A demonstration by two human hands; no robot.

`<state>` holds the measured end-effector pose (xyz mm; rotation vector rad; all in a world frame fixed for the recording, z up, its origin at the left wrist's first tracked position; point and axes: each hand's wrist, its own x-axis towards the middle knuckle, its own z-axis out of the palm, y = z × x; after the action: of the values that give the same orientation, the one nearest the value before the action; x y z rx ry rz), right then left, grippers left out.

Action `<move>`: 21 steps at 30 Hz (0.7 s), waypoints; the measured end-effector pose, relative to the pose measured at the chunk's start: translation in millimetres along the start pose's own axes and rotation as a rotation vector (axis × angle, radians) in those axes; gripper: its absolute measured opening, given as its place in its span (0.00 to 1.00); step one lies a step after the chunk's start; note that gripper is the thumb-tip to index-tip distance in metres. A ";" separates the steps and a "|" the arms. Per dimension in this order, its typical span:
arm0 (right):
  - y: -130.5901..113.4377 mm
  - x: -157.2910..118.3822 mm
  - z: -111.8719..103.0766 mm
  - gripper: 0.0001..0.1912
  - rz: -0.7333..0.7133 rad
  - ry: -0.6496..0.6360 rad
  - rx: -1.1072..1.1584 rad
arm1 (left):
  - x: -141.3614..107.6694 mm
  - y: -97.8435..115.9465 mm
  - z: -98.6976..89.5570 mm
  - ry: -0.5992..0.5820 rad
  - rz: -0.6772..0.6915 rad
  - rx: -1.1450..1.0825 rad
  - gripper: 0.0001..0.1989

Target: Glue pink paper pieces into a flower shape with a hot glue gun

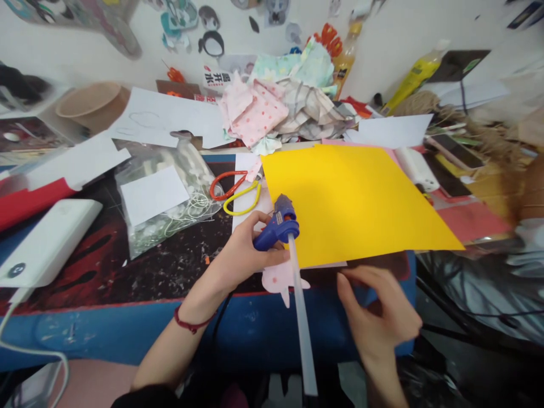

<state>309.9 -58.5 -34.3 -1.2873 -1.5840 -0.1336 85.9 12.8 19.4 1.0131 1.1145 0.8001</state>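
Note:
My left hand (249, 249) is wrapped round the handle of a blue glue gun (280, 222), whose nozzle points away from me. A long translucent glue stick (302, 328) juts from its back toward me. Beneath the gun lies a pink spotted cloth piece (275, 279) at the table's front edge, partly hidden. The yellow sheet (357, 204) lies to the right of the gun. My right hand (376, 309) is near the sheet's front edge, its thumb and fingers curved apart with nothing between them. Scissors (242, 195) with red and yellow handles rest behind my left hand.
A plastic bag (170, 198) of small items and a white power bank (51, 243) lie on the left. Crumpled fabrics (280, 107) are piled at the back, with bottles (419, 73) behind. A phone (457, 152) lies at the right.

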 end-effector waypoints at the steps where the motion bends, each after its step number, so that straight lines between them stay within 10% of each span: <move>1: -9.3 -7.6 -0.9 0.03 0.146 -0.043 0.118 | -0.1 -0.2 0.0 -0.003 0.001 -0.002 0.26; 10: -61.9 -0.2 33.4 0.13 0.816 -0.379 0.882 | -2.2 -4.4 -1.0 0.005 0.041 0.003 0.26; 21: -73.2 -2.0 48.2 0.15 1.136 -0.135 0.920 | -5.9 -9.5 -2.0 0.013 0.085 0.112 0.21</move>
<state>223.1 -59.7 -21.9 -1.2194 -0.6212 1.2499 82.6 4.6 12.2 1.1568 1.1428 0.8206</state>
